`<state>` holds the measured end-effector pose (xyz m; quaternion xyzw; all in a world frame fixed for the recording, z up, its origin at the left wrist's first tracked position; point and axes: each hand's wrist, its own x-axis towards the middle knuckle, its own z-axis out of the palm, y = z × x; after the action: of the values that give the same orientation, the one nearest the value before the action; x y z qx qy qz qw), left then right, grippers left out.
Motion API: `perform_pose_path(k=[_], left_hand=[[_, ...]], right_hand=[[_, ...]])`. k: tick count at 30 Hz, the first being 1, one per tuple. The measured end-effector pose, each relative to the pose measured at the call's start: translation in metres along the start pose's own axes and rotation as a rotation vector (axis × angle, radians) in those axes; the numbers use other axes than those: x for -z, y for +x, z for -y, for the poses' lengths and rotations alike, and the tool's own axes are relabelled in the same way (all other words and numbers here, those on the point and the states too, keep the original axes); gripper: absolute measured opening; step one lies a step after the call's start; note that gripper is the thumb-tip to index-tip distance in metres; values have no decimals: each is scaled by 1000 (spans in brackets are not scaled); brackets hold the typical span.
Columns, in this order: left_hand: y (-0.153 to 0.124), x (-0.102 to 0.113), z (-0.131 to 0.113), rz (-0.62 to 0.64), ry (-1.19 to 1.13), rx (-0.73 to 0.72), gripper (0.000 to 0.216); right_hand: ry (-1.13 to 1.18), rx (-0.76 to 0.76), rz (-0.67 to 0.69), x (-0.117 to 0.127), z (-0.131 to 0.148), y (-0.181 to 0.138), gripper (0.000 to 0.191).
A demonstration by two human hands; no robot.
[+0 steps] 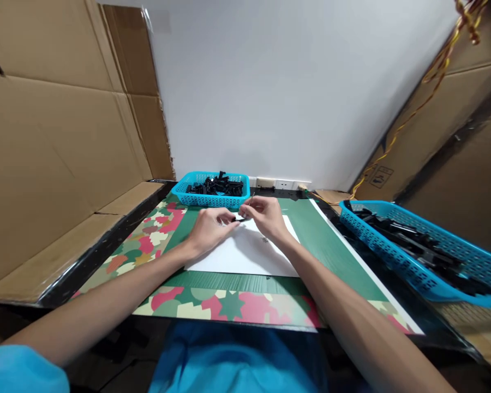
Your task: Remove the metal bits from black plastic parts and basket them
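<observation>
- The left hand (208,229) lay low over the middle of the tabletop, knuckles up and fingers curled in, its fingertips pinched on one end of a small black part (241,219).
- The right hand (265,217) came in from the other side, fingers bunched and closed on the other end of the same part, so the two hands all but touched.
- A thin pale sliver (251,197) stuck up from the right fingertips; it was too small to make out what it was.
- The part sat just above the far edge of a white sheet (245,256), which lay flat on a green mat (327,240) with a camouflage border along the near and left edges.
- At the far edge of the tabletop, just beyond the hands, stood a small blue basket (188,188) heaped with short black pieces (216,185).
- Along the right edge a larger blue basket (393,256) held long black parts (413,243), well apart from the hands.
- Cardboard panels (57,164) walled off the left side, and more cardboard stood at the right, with a yellow cable (433,71) running down it toward the far right corner.
- White wall sockets (278,184) sat low on the wall behind the far edge.
- Both forearms were bare, reaching in from the near edge over a blue garment (237,355).
</observation>
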<state>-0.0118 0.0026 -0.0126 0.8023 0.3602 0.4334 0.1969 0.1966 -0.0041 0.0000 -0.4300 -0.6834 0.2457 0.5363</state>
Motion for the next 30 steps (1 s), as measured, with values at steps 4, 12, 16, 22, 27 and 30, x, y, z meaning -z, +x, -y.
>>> perform_pose_path(k=[4,12,16,22,27,30], left_hand=[[8,6,9,-140,-60,52,27],[12,0,22,-97,-356,155,32],[16,-4,30,-100,-409,176,28],[19,-8,37,-151,-458,285,21],[18,-8,32,-120,-462,316,15],[17,-9,29,-109,-467,301,13]], right_hand=[[-87,-19,-107,21,-8,7,27],[-518,-63,125,35,-28,3,23],[-531,-68,210,17,-27,1,20],[-517,-104,262,2,-27,-1,11],[-535,-96,294,5,-37,-1,11],[-574,-54,314,4,-42,-1,13]])
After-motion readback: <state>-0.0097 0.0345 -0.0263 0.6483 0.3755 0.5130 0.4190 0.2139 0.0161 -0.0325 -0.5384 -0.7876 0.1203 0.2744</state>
